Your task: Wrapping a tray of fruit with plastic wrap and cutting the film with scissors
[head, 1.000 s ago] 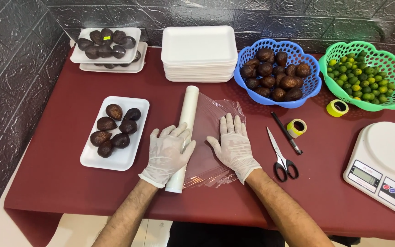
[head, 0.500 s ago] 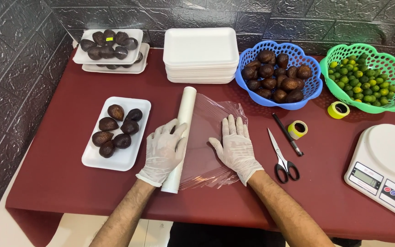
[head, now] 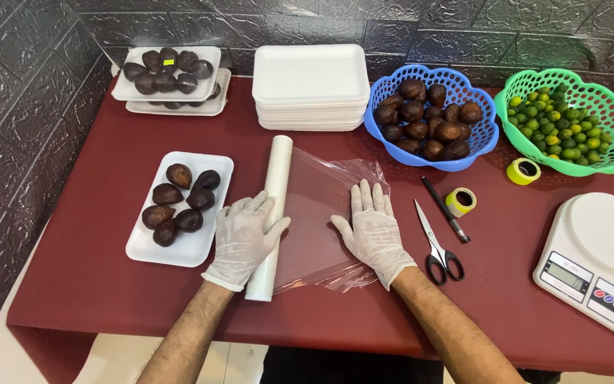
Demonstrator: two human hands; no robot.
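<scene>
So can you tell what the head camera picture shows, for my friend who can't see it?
Two gloved hands work on a dark red table: the left hand rests on a roll of clear wrap, the right hand lies flat on the pulled-out sheet. A white tray of brown fruit sits at left, scissors at right.

My left hand (head: 244, 238) lies on the roll of cling film (head: 271, 213), with the tray of dark fruit (head: 179, 245) just beside it, so little room is open that way. My right hand (head: 372, 231) presses flat on the pulled-out sheet (head: 314, 206). To its right the scissors (head: 436, 242), a pen (head: 445, 210) and a yellow tape roll (head: 461, 202) crowd the cloth. Farther right stands the scale (head: 595, 259). Ahead, the stack of white trays (head: 312, 85) and the blue basket (head: 431, 117) block the back. Bare red table (head: 94, 284) lies open near the front edge on both sides.
</scene>
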